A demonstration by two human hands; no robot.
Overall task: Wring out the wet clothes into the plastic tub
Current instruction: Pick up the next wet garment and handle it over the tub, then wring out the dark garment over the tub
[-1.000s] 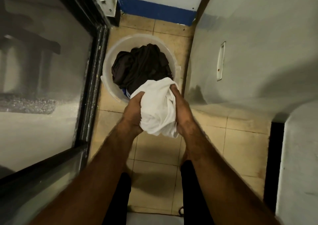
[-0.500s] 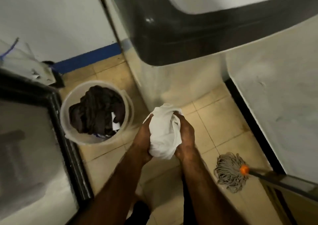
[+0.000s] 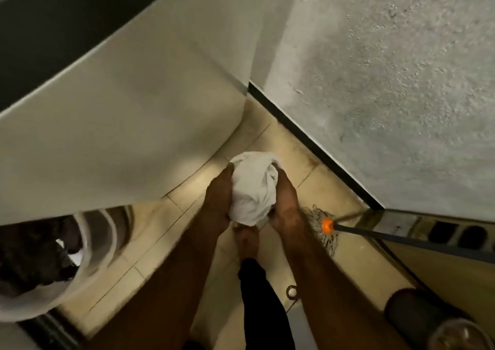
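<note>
A bunched white cloth (image 3: 253,189) is held between both my hands over the tiled floor. My left hand (image 3: 218,194) grips its left side and my right hand (image 3: 285,202) grips its right side, fingers wrapped under the bundle. The white plastic tub (image 3: 88,272) sits at the lower left, partly cut off by the frame, with dark clothes (image 3: 29,258) piled inside it. The cloth is well to the right of the tub, not over it.
The washing machine's white side (image 3: 128,124) fills the upper left. A rough grey wall (image 3: 388,81) stands on the right. A string mop (image 3: 325,226) with an orange collar lies on the floor just right of my hands. My foot (image 3: 246,239) is below the cloth.
My view has swung right, so the tub slid from the upper centre to the lower left. Both hands kept their grip on the white cloth and carried it away from the tub.
</note>
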